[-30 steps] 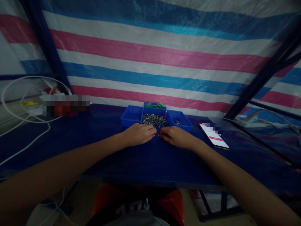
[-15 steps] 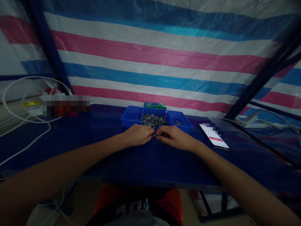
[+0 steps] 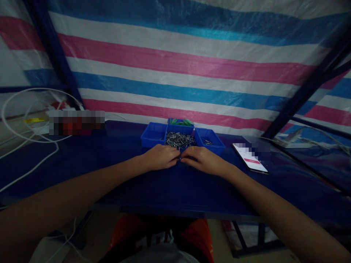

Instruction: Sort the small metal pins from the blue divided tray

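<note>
My left hand (image 3: 163, 157) is closed, thumb and fingertips pinched together, just in front of a heap of small shiny metal pieces (image 3: 180, 139). Facing it, my right hand (image 3: 202, 160) is curled with its thumb and fingers bent toward the same spot. A tiny bright bit (image 3: 180, 159) shows between the fingertips, too small to name. The heap lies between a left blue bin (image 3: 154, 136) and a right blue bin (image 3: 216, 144), which has a few metal pieces inside. My hands hide the heap's front edge.
Behind the heap stands a blue bin with green items (image 3: 181, 122). A lit phone (image 3: 253, 162) lies to the right on the blue table (image 3: 175, 193). White cables (image 3: 56, 149) loop at the left. A striped sheet (image 3: 175, 69) hangs behind, between blue frame posts.
My right hand has shifted very slightly toward the left hand, and its fingers have turned a little. The left hand stays almost still, and the bins have not moved.
</note>
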`<state>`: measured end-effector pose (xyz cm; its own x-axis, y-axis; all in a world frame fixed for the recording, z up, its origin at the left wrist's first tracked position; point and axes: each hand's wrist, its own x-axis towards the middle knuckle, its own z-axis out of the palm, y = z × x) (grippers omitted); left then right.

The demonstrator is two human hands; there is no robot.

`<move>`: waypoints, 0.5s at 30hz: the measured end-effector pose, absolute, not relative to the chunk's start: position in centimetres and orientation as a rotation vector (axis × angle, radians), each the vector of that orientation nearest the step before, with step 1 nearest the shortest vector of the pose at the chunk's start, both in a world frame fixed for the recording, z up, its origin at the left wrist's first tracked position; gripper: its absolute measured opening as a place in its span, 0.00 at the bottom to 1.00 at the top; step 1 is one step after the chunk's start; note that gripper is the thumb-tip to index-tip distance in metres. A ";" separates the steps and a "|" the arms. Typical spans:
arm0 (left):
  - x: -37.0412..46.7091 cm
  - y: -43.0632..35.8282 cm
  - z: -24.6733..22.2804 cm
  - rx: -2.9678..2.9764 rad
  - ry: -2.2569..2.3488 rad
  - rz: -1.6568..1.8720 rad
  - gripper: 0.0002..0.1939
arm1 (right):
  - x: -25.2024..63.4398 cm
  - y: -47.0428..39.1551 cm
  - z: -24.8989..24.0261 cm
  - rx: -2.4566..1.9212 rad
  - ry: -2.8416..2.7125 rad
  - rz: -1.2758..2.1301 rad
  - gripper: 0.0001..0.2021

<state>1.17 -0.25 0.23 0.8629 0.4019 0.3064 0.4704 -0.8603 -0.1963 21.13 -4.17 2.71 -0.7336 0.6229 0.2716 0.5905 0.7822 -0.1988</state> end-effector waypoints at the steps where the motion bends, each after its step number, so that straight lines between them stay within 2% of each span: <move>1: 1.2 -0.3 0.2 -2.769 -0.663 -0.372 0.07 | 21.2 -4.1 2.8 -0.940 -2.659 0.118 0.11; 10: 1.2 -0.3 0.6 -2.690 -0.729 -0.487 0.09 | 22.4 -2.5 2.3 -1.145 -2.707 0.073 0.08; 15: 1.3 -0.7 0.7 -2.708 -0.556 -0.546 0.11 | 22.1 -2.8 1.8 -1.073 -2.769 0.100 0.08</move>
